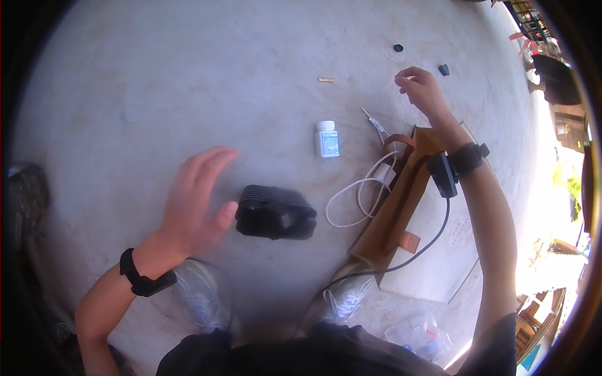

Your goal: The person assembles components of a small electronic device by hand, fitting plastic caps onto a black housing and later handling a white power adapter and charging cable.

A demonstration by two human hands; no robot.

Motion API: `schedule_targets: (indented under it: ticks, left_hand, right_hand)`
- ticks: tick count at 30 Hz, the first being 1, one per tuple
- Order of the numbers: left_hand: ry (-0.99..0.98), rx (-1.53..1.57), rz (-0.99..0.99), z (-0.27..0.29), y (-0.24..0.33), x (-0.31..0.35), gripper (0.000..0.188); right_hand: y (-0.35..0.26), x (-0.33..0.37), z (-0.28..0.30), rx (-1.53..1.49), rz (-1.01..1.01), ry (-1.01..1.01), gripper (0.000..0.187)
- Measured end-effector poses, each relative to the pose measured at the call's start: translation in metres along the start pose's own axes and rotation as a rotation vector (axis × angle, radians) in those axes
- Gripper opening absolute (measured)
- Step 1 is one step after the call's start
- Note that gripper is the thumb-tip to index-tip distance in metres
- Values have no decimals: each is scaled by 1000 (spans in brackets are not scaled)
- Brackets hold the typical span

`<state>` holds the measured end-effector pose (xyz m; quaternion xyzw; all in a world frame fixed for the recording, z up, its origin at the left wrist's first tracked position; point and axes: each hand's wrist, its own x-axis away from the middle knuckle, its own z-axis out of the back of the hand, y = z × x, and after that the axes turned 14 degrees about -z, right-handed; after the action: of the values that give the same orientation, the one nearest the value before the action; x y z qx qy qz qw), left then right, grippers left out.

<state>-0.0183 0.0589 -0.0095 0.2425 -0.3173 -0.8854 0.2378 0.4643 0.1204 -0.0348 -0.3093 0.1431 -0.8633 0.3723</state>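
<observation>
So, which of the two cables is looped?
The thin white cable, beside the brown-sided handled bag; the black cable instead makes one open curve from the black boxy device.

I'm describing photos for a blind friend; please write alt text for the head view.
A person's open left hand is beside a blurred, ribbed black object, while their right hand, curled, is beyond a brown-and-white bag on a pale floor. A white, blue-labelled bottle sits between the hands; a white cable loops beside the bag.

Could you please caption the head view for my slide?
Left hand beside a black ridged object; right hand near a brown bag.
</observation>
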Motion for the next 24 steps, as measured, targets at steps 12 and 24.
schedule_targets:
  ticks: [12, 24]
  left_hand:
    - [-23, 12, 202, 9, 10, 8, 65]
    - [-161, -233, 92, 30, 9, -4, 61]
  right_hand:
    - [-7, -114, -12, 605, 22, 188, 79]
    - [10, -124, -30, 426, 183, 324, 49]
